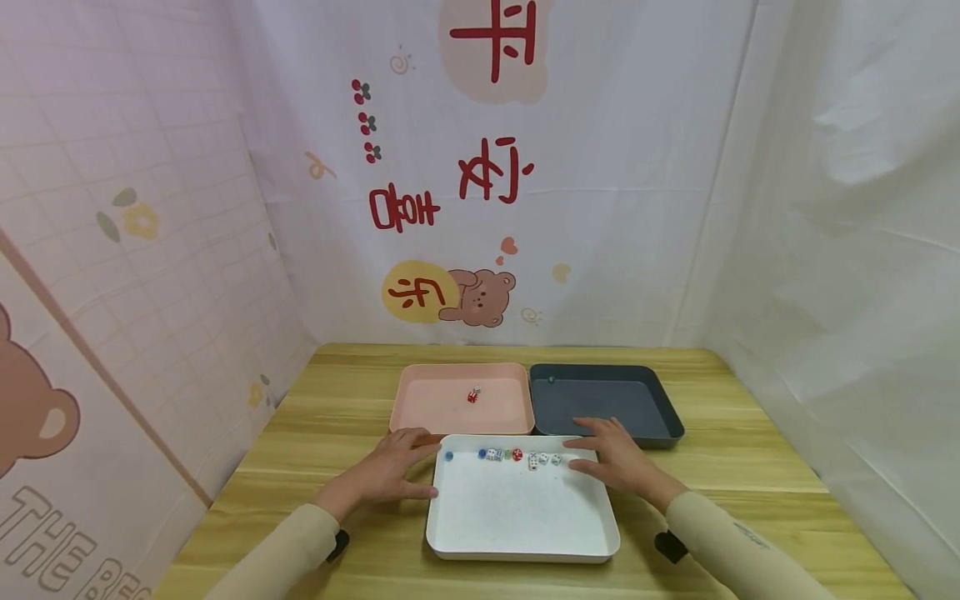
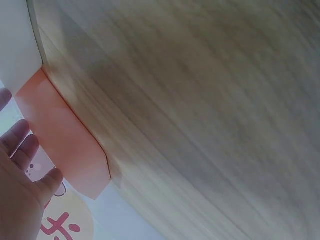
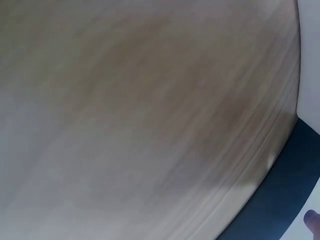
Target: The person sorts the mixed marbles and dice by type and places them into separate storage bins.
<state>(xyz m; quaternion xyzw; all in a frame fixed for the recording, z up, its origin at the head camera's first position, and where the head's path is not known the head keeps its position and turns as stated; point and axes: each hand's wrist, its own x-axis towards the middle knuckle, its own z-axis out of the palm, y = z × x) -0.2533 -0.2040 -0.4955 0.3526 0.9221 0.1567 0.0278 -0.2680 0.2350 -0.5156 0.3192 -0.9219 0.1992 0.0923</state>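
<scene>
A white tray [image 1: 525,521] lies between the two hands, with several small dice near its far side: blue ones at the left, a red die [image 1: 517,454], a green die [image 1: 507,455] and white dice [image 1: 543,458]. My left hand [image 1: 386,471] is at the tray's left edge, fingers spread and nothing held; whether its fingertips touch the rim cannot be told. My right hand [image 1: 618,458] reaches over the far right corner, fingers relaxed and holding nothing. The left wrist view shows the left hand's fingers [image 2: 25,150]; only a fingertip [image 3: 312,220] shows in the right wrist view.
Behind the white tray stand a pink tray [image 1: 435,408], with a red die [image 1: 472,397] and a white die in it, and a dark blue-grey tray [image 1: 600,400] holding a small green die [image 1: 551,380]. The wooden table [image 1: 750,475] meets printed white cloth at the back.
</scene>
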